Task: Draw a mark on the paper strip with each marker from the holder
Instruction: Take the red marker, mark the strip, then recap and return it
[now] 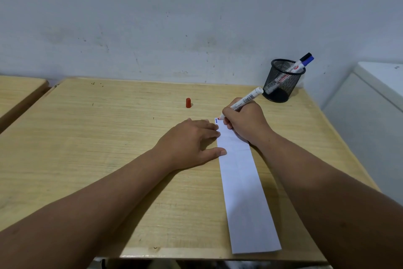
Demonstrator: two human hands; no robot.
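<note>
Head view. Paper strip: lies lengthwise toward the bench's right edge, running from near edge to mid-bench. Left hand: flat, fingers spread, pinning the strip's left margin, likely against sliding. Right hand: clamped on a red marker, tip at the strip's far end beside a blue mark. Red cap: standing apart, mid-bench. Mesh holder: far right corner, two capped markers inside.

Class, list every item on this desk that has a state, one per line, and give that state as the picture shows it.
Red marker: uncapped, held by right hand, tip at the strip's far end.
Red cap: off, upright on the desk, apart from the strip.
Paper strip: flat, pinned by left hand, blue mark at far end.
Holder: upright, two capped markers leaning inside.
</note>
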